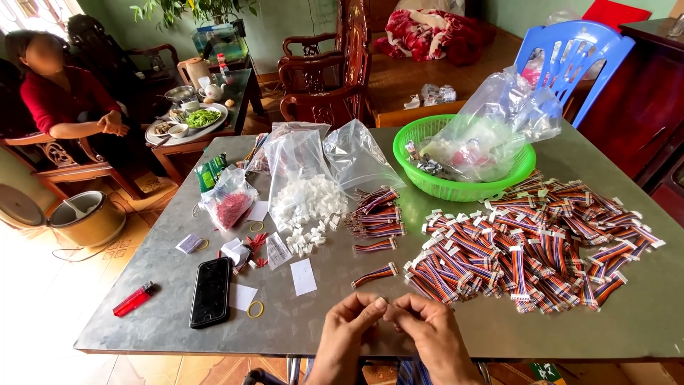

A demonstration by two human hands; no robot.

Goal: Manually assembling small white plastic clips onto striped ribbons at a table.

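Fingertips (379, 305) of my left hand (349, 331) and right hand (427, 335) pinch something tiny I can't identify, while finished cables (527, 246) heap at two o'clock and loose connectors (310, 203) wait at eleven.

Single head-worn camera looks steeply down and forward across the table (456, 324) from its near edge, at close range.

Both hands pinch something tiny at the fingertips, too small to make out; nearest them one striped ribbon cable (375, 274) with white end connectors lies flat, tilted, alone.
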